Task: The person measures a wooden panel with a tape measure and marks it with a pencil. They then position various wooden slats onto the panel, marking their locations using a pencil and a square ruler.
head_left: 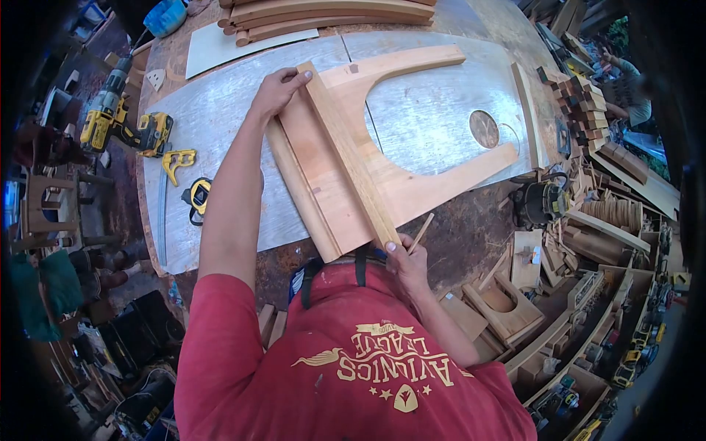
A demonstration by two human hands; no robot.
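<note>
A long wooden strip lies slantwise across a wide flat wooden panel. The panel has a curved U-shaped cutout and two arms at its far right. My left hand is closed around the strip's upper end, at the panel's far edge. At the near end, my right hand pinches the strip with its thumb on top. A pencil sticks up from the fingers of that same hand. Along the panel's left edge runs a thicker wooden rail with a groove beside it.
Left on the grey board are a yellow cordless drill, a clamp and a tape measure. Curved wooden pieces are stacked at the back. Wood offcuts crowd the right; another person is beyond.
</note>
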